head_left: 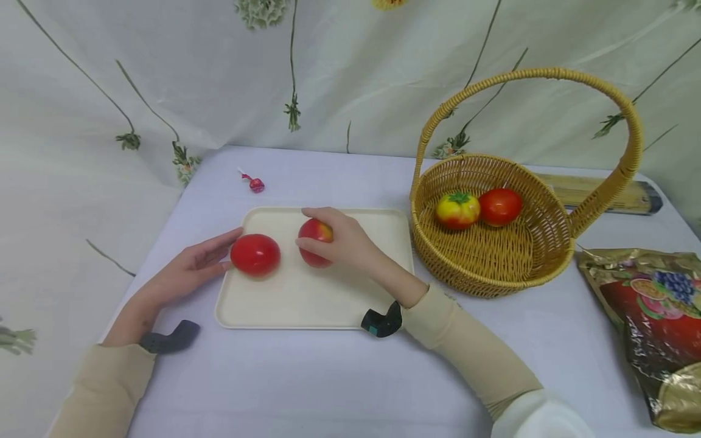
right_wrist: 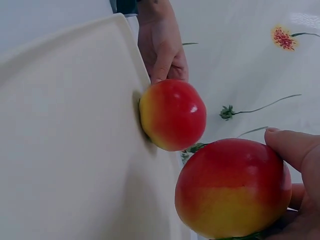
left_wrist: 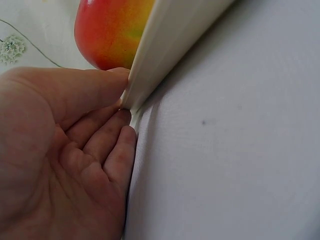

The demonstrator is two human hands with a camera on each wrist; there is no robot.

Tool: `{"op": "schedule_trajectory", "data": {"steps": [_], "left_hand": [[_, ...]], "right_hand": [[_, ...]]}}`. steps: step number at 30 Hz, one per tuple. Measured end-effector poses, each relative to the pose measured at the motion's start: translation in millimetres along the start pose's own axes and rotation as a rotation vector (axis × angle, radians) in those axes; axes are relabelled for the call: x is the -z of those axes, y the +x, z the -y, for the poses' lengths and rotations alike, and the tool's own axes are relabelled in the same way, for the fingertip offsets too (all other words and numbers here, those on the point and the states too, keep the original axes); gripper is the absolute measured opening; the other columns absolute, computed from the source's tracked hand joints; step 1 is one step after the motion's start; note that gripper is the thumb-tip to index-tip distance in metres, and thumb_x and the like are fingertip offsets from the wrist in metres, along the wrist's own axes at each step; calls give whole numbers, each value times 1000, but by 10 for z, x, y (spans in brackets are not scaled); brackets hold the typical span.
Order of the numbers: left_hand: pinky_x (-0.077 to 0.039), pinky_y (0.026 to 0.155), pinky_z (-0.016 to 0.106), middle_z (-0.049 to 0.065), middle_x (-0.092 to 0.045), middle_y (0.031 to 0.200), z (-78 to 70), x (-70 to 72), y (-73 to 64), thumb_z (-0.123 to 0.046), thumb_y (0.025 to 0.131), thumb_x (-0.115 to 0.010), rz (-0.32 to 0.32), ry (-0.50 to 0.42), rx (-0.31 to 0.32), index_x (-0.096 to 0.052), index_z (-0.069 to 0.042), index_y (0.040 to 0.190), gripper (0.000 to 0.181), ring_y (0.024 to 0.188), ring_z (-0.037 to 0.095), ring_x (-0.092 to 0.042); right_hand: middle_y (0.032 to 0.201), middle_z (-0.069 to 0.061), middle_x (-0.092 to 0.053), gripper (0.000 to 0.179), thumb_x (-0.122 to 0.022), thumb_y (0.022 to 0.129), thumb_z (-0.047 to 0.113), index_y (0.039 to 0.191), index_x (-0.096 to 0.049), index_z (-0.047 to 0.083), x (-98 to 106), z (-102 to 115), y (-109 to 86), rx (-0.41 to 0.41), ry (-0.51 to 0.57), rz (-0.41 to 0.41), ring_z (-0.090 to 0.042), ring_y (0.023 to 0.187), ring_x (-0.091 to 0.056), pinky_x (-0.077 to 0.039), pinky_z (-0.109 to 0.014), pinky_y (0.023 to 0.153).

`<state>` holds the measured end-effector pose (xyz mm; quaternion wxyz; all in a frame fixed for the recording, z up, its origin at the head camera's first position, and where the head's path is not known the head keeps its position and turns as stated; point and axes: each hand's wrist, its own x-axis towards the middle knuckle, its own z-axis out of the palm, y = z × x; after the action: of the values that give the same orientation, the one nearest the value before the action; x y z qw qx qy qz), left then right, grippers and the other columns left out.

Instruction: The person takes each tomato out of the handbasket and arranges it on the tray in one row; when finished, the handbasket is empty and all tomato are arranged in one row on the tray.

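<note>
My right hand point(head_left: 341, 239) holds a red and yellow toy tomato point(right_wrist: 232, 190) above the middle of the cream tray point(head_left: 306, 307), thumb and fingers around its sides. A bit of green shows on its lower end in the right wrist view. A second tomato point(head_left: 255, 255), glossy red from above and yellow lower down, rests at the tray's left end. Beside it, my left hand point(head_left: 188, 267) touches the tray's left rim with thumb and fingertips, fingers loosely bent. The left wrist view has that thumb point(left_wrist: 100, 87) right at the rim, below the second tomato.
A wicker basket point(head_left: 493, 258) with a tall handle stands right of the tray, two tomatoes point(head_left: 501, 207) inside. Behind the tray lies a red-wrapped lollipop point(head_left: 255, 184). A shiny fruit-print bag point(head_left: 657, 316) is at the right, and a bamboo-coloured roll point(head_left: 597, 193) lies behind the basket.
</note>
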<state>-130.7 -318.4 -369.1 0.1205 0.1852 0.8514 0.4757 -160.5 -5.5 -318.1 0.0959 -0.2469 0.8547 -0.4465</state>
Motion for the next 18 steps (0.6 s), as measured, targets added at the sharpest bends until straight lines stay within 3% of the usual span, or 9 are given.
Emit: {"op": "schedule_trajectory", "data": {"steps": [9, 18], "left_hand": [[-35, 92, 12, 10, -30, 149, 0, 3, 1, -13, 95, -55, 14, 18, 18, -32, -11, 146, 56, 134, 21, -30], [-34, 92, 11, 12, -29, 149, -2, 14, 2, -13, 95, -55, 16, 19, 11, -32, -9, 146, 56, 134, 21, -29]], "right_hand": [[130, -3, -50, 53, -68, 86, 26, 135, -50, 14, -185, -67, 16, -15, 77, 1, -16, 117, -45, -50, -24, 78], [130, -1, -51, 51, -66, 88, 27, 135, -51, 14, -267, -142, 62, -13, 164, 39, -15, 118, -43, -50, -24, 78]]}}
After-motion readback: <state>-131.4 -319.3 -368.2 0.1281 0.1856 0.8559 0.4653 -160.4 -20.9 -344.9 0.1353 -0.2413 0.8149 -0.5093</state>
